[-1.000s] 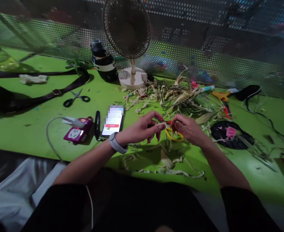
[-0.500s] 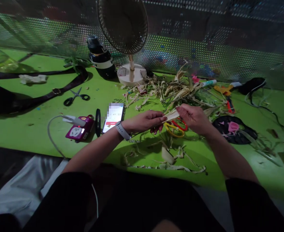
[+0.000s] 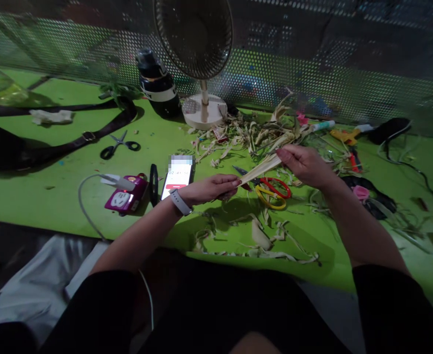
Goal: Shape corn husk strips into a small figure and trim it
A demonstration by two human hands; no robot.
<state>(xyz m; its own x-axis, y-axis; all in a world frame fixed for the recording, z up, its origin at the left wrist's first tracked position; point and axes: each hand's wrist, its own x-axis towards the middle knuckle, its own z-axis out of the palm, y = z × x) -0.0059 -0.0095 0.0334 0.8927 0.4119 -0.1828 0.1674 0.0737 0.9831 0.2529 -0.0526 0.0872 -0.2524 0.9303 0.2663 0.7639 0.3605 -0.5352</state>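
Observation:
A pale, dry strip that looks like corn husk (image 3: 260,168) is stretched between my two hands above the green table (image 3: 172,231). My left hand (image 3: 216,188) pinches its lower left end. At the upper right end, my right hand (image 3: 303,164) grips it with thumb and fingers. Just beneath the strip lie scissors with red and yellow handles (image 3: 273,192), their blades partly hidden by it. A heap of dry husks (image 3: 260,132) spreads out behind my hands. Between my forearms, curled scraps (image 3: 261,235) lie near the table's front edge.
Left of my hands are a lit phone (image 3: 177,172), a purple power socket (image 3: 126,194) with a cable, and black scissors (image 3: 119,144). A fan (image 3: 204,110) and a dark bottle (image 3: 160,93) stand at the back. On the right lie a glue gun (image 3: 345,135) and a black pad (image 3: 382,201).
My hands have moved apart, the left one leftward and the right one slightly up and right. More of the husk strip now shows between them, and the scissors' blades have come into view.

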